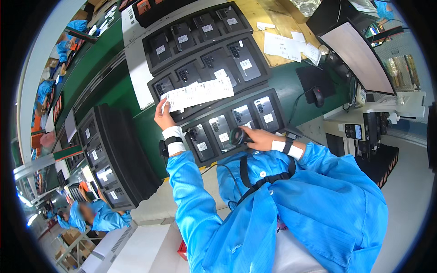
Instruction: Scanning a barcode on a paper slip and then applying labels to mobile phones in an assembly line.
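My left hand (164, 116) is closed on the left end of a long white printed paper sheet (199, 94). The sheet lies over part of a black foam tray of phones, covering some of them. In my right hand (260, 138) is a dark handheld scanner (237, 136), its round end over the nearest black tray (281, 119). That tray holds a row of phones with white labels, among them a silvery phone (220, 130) and a phone at the right end (265, 113). The scanner hides part of the phones beneath it.
Another phone tray (245, 23) lies farther back. A tall stack of black trays (129, 154) stands at left. A monitor (359, 54), a mouse (318, 96) and loose papers (282, 47) are at right on the green bench. A co-worker in blue (98, 216) is at lower left.
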`<state>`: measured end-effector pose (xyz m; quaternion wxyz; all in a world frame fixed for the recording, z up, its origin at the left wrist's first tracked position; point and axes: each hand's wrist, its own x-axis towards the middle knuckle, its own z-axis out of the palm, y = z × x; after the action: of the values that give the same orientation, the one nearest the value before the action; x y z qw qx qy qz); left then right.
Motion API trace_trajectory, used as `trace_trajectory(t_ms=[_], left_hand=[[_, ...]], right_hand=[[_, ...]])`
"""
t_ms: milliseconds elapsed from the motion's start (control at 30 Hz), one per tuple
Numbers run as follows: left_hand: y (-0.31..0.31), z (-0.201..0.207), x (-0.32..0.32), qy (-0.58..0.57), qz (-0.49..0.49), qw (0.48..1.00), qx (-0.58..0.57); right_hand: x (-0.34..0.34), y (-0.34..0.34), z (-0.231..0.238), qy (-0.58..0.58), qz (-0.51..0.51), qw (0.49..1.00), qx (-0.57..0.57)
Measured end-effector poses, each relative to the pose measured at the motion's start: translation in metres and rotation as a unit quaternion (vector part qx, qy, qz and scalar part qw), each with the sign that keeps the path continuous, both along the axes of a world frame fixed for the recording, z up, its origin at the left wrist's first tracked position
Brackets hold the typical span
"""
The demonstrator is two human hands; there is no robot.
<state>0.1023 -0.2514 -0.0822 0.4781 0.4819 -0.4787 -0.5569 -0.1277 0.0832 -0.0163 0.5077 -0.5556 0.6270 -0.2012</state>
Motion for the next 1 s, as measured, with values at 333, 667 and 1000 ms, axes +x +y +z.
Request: trace_trajectory(t_ms=[333, 667, 1000], left_hand=[[-0.005, 0.000, -0.001, -0.043, -0.019, 0.999, -0.014], [0.003, 0.010, -0.007, -0.068, -0.028, 0.996, -0.042], [-0.004, 0.000, 0.001, -0.109, -0.029, 0.992, -0.060]], right_hand=[[0.030, -0.049, -0.005, 0.009, 0.065, 0.995, 0.072], [0.077, -0.098, -0.018, 0.017, 0.154, 0.988, -0.007], [-0.080, -0.006, -0.007, 0.022, -0.223, 0.974, -0.027]])
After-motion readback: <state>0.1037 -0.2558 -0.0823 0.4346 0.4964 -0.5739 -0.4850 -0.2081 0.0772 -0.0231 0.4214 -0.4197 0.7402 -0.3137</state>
